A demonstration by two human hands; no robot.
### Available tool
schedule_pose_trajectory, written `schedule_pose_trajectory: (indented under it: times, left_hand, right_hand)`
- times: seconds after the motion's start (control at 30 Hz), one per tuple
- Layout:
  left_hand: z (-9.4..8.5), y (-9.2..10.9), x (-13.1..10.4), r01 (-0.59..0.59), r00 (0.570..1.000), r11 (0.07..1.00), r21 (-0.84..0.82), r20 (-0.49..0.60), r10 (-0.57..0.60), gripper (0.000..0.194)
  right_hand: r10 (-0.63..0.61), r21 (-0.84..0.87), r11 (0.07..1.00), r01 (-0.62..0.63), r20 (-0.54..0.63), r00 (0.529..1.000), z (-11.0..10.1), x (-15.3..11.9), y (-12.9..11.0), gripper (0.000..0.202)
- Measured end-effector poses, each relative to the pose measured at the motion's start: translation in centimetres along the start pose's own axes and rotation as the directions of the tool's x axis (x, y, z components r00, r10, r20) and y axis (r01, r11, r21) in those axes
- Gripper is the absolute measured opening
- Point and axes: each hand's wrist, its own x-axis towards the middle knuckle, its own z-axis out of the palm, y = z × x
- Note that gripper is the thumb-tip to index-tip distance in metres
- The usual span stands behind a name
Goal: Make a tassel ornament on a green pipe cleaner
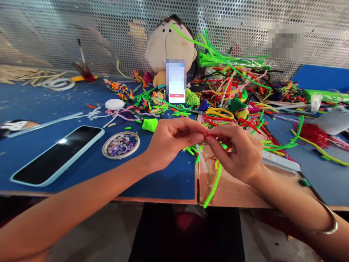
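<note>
From the head view, the left hand (pixel 170 140) and the right hand (pixel 238 151) meet just in front of the plush doll (pixel 167 47), low over the near edge of the surface (pixel 163 182). The left fingers (pixel 195 137) are pinched shut on a thin red wire (pixel 211 135), and the right fingers (pixel 215 140) close on the same wire from the other side, so the fingertips of both hands touch (the wire itself is small and partly hidden, so its exact run between them is hard to make out). A green stem (pixel 214 185) hangs down from under the right hand, past the surface edge, with a pale stick (pixel 202 158) just beside it. The right wrist wears a bangle (pixel 328 223).

Left of the doll and nearer the viewer lies a phone (pixel 58 153), screen up, in a light blue case. Between the phone and the left hand sits a round bead dish (pixel 120 145). A white disc (pixel 115 104) lies farther back, toward the doll. A second, upright phone (pixel 176 82) leans against the doll's front. To the doll's right spreads a heap of pipe cleaners (pixel 240 83), green, red, yellow and orange, reaching down to just behind the right hand.
</note>
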Motion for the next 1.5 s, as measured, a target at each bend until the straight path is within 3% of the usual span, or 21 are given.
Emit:
schedule_pose_trajectory:
  times: [0.5, 0.73, 1.13, 1.5]
  left_hand:
    - [0.1, 0.1, 0.2, -0.080, 0.997, 0.994, 0.076, -0.016, 0.081, 0.020]
    - [0.4, 0.3, 0.5, -0.167, 0.984, 0.957, 0.236, -0.027, 0.178, 0.016]
    - [0.3, -0.7, 1.1, -0.235, 0.965, 0.890, 0.390, -0.014, 0.261, 0.016]
    - [-0.9, -0.7, -0.9, -0.327, 0.932, 0.787, 0.523, 0.041, 0.360, 0.009]
  right_hand:
    - [0.128, 0.082, 0.988, -0.129, 0.019, 0.992, -0.1, 0.1, -0.2, 0.011]
    - [0.251, 0.242, 0.931, -0.275, 0.123, 0.960, 0.2, -0.2, 0.6, 0.023]
    - [0.352, 0.319, 0.855, -0.410, 0.224, 0.909, 0.5, 0.0, 1.7, 0.020]
    - [0.182, 0.250, 0.939, -0.236, 0.222, 0.958, 0.6, -0.2, 0.9, 0.016]
